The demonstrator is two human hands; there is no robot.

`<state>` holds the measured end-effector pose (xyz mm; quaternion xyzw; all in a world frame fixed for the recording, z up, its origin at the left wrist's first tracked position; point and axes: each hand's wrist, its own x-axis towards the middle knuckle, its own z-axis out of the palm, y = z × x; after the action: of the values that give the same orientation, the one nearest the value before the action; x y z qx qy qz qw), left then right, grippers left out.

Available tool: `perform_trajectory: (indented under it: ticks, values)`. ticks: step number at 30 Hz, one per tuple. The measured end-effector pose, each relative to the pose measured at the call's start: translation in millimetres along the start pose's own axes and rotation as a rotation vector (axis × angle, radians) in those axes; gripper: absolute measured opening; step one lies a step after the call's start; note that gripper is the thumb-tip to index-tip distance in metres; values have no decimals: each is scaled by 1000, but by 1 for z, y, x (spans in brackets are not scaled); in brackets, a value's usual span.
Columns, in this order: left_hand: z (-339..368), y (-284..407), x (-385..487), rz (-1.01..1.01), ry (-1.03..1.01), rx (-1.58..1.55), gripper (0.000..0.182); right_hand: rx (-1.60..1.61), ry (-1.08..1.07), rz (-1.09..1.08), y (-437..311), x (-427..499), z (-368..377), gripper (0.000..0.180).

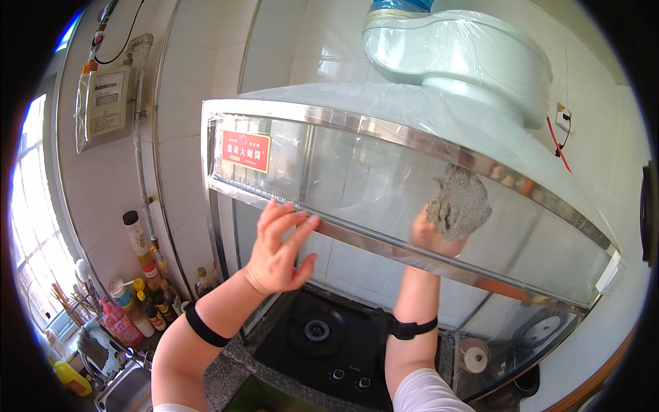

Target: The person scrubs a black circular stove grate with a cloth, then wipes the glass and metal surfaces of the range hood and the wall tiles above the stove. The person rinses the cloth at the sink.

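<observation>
My right hand (436, 234) is behind the clear front panel (360, 175) of a range hood, its wrist crossed by the lower metal rail (370, 242). It holds a crumpled grey cloth (460, 203), which shows through the panel and hides most of the fingers. The cloth appears to be against the panel's inner side. My left hand (280, 250) is at the left part of the same rail with its fingers apart, holding nothing. Whether its fingertips touch the rail, I cannot tell. A red label (246, 151) with writing is on the panel's upper left.
Below the hood is a black gas cooktop (309, 340). Several bottles (149, 309) stand at the left beside a metal sink (126, 389). A gas meter (107, 105) and pipe (138, 139) are on the left wall. A plastic-wrapped fan housing (453, 49) tops the hood.
</observation>
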<state>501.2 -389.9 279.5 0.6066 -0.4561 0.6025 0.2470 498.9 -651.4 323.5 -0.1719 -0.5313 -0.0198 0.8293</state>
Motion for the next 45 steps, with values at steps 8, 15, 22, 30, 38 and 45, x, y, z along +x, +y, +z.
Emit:
perform_trajectory:
  ticks: [8, 15, 22, 30, 38, 45]
  values:
    - [2, -41, -10, 58, 27, 18, 63, -390, 184, 365, 127, 49, -72, 63]
    - [3, -50, -6, 40, 51, -94, 60, 277, -40, -150, 63, 19, -36, 67]
    - [7, -55, -3, 73, 104, -132, 62, -867, 72, -45, 195, 69, -114, 49]
    - [1, -57, -4, 59, 76, -215, 62, -415, 163, -98, 150, 62, -47, 41]
    - [3, -57, -4, 45, 107, -232, 59, -676, 89, 337, 225, 109, -55, 33]
    - [3, -56, -4, 44, 82, -184, 58, -1054, 95, 510, 175, 91, -31, 27]
